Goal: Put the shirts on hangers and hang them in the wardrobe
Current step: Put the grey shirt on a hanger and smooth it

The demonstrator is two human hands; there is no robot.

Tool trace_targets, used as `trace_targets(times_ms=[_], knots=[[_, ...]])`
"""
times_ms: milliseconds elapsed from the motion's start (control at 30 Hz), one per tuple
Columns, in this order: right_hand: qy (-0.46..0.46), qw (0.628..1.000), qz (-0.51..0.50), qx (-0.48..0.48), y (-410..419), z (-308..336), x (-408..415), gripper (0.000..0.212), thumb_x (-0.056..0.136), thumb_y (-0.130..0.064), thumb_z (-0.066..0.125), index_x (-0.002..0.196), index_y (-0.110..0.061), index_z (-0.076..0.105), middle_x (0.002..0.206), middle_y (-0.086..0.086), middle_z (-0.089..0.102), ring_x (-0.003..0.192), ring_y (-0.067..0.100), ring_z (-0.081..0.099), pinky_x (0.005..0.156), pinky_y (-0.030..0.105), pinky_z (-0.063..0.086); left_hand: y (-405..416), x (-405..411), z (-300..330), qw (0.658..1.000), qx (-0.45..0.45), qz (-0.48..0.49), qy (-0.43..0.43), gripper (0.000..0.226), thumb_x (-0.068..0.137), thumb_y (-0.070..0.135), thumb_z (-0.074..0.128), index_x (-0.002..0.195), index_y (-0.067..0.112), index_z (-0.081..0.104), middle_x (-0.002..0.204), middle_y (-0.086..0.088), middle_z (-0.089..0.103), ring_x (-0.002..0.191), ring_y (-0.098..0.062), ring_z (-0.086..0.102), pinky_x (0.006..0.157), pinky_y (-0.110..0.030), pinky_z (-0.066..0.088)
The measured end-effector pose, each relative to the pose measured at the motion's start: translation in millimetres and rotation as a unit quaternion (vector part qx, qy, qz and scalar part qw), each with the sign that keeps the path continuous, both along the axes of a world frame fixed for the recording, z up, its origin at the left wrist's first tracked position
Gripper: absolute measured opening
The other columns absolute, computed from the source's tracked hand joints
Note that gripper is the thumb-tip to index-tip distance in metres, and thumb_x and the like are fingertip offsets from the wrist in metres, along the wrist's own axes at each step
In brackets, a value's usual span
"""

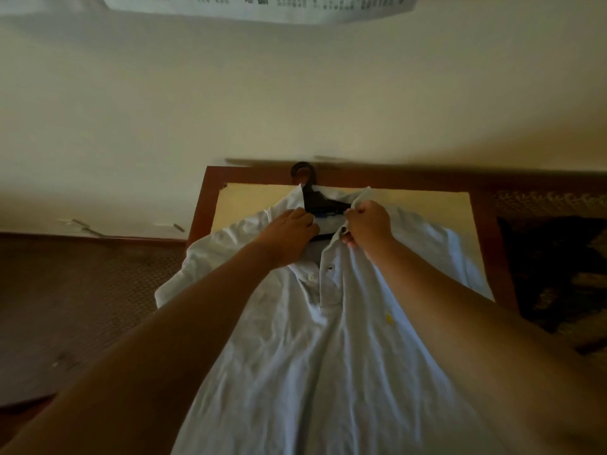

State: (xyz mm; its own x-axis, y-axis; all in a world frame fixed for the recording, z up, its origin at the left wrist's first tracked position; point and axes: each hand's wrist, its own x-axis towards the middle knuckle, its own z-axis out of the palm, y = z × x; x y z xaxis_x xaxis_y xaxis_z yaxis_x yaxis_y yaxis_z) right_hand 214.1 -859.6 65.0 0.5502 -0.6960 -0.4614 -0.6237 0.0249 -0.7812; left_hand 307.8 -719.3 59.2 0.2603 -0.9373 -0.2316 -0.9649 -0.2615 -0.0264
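The white polo shirt (295,339) lies along the tabletop (230,205), the black hanger (312,198) already in its collar at the far edge, right hand (368,224) pinching the placket, left hand (289,231) resting flat, hanging undone, a pale wall (295,93) behind.

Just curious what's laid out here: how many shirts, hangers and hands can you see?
Shirts: 1, the white shirt
Hangers: 1, the black hanger
Hands: 2, the left hand and the right hand
Total: 4
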Motion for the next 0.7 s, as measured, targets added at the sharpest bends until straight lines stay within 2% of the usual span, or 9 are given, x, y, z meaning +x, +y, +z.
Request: trace_targets(times_ms=[133,233,333,467,600,700], knots=[[0.007,1.0,-0.006,-0.001,-3.9,-6.2,0.8,0.021,0.1,-0.017,0.045,0.09,-0.003,0.056,0.061,0.013,0.06,0.041,0.018,0.057,0.036,0.023,0.042,-10.1,10.6,4.8,0.998,0.015,-0.064,0.0,0.032,0.089,0.035,0.045,0.107,0.018,0.065,0.108,-0.003,0.059,0.108,-0.023,0.048,0.097,-0.037,0.039],[0.024,1.0,-0.002,-0.012,-11.1,-4.7,-3.5,0.019,0.101,-0.02,0.044,0.095,-0.005,0.054,0.064,0.011,0.06,0.044,0.016,0.057,0.035,0.021,0.043,-1.6,18.8,12.1,0.991,0.054,-0.117,-0.028,0.04,0.085,0.042,0.047,0.116,0.024,0.063,0.114,0.002,0.058,0.115,-0.02,0.044,0.104,-0.035,0.032],[0.022,1.0,0.005,-0.012,-13.6,-3.0,-4.8,0.02,0.101,-0.018,0.044,0.091,-0.004,0.054,0.063,0.013,0.06,0.042,0.016,0.056,0.035,0.021,0.044,6.4,25.0,15.2,0.983,0.073,-0.143,-0.089,0.035,0.089,0.032,0.051,0.122,0.019,0.058,0.123,-0.001,0.054,0.119,-0.021,0.042,0.105,-0.034,0.028],[-0.002,1.0,0.0,-0.009,-12.3,-3.7,-3.1,0.026,0.101,-0.017,0.044,0.077,-0.009,0.047,0.06,0.012,0.057,0.035,0.011,0.052,0.034,0.02,0.042,-3.9,18.4,10.3,0.996,0.027,-0.057,-0.062,0.03,0.089,0.013,0.051,0.119,0.014,0.055,0.119,-0.004,0.054,0.115,-0.022,0.044,0.099,-0.032,0.033],[-0.016,1.0,-0.012,-0.021,-9.3,-5.6,0.5,0.026,0.101,-0.016,0.045,0.075,-0.01,0.045,0.071,0.021,0.059,0.044,0.019,0.054,0.035,0.023,0.044,-24.5,7.0,2.4,0.989,-0.076,0.123,-0.011,0.022,0.095,0.018,0.043,0.111,0.013,0.056,0.116,-0.006,0.055,0.114,-0.026,0.044,0.094,-0.033,0.033],[-0.018,0.999,-0.018,-0.022,-5.3,-7.0,0.9,0.022,0.1,-0.015,0.045,0.079,-0.009,0.046,0.075,0.023,0.061,0.045,0.021,0.056,0.038,0.026,0.046,-27.2,-1.6,-10.5,0.979,-0.099,0.176,0.034,0.022,0.096,0.021,0.045,0.112,0.013,0.057,0.119,-0.007,0.055,0.119,-0.026,0.042,0.097,-0.035,0.029]])
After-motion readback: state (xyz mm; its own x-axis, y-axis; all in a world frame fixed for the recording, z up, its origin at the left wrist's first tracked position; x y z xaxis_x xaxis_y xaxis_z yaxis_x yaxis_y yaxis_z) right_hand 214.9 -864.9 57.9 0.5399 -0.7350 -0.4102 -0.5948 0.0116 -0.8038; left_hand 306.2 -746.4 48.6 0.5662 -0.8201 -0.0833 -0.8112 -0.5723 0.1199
